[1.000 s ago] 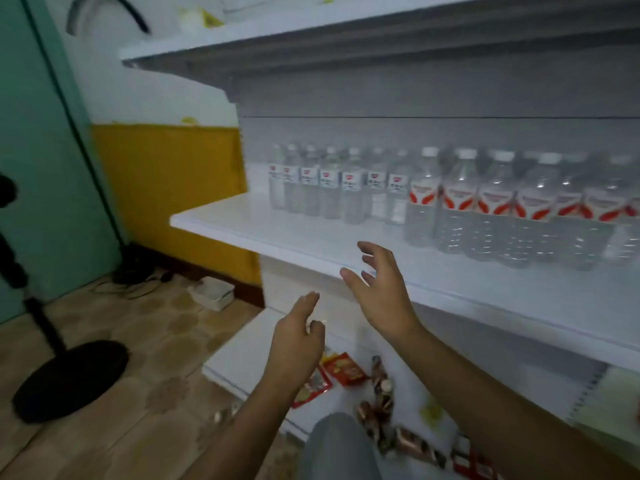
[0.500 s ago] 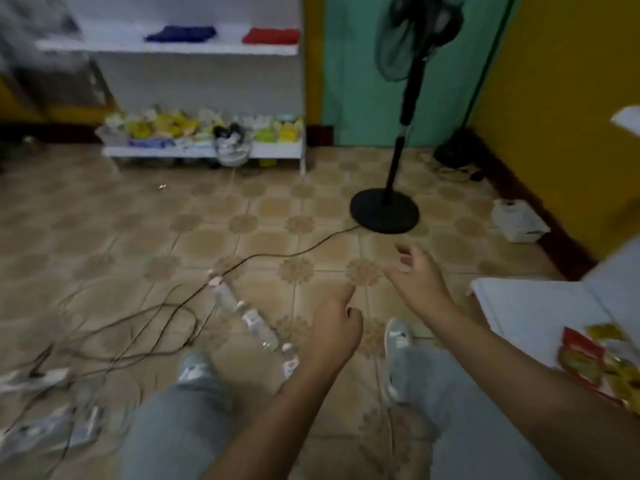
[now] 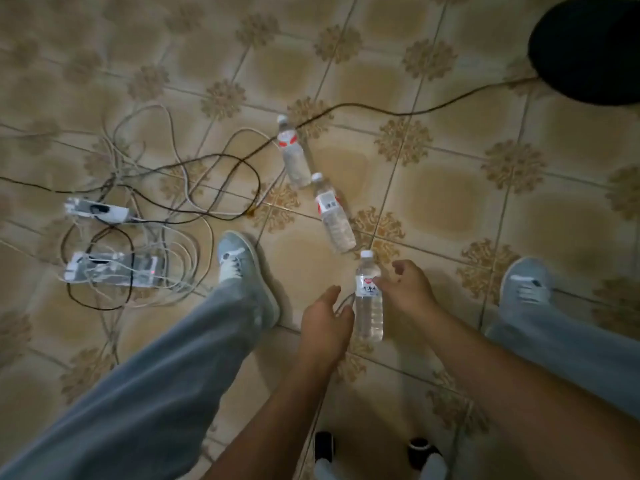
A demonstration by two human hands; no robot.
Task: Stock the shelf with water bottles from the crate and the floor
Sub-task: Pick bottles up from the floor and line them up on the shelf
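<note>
Reaching w/ both hands, left hand (image 3: 323,320) and right hand (image 3: 407,289) loose-fingered, nothing gripped yet, for nearest clear plastic water bottle (image 3: 369,299) lying btwn them on tiled floor (image 3: 433,188); two more bottles (image 3: 294,154) (image 3: 334,216) left beyond.

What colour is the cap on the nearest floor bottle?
White, on the nearest bottle, clearest in the head view.

Below you lies a floor (image 3: 433,188) of beige tiles with brown flower corners, dimly lit. At your left, tangled cables (image 3: 166,188) run over two power strips (image 3: 114,271). A round black base (image 3: 588,46) sits at the upper right.
</note>
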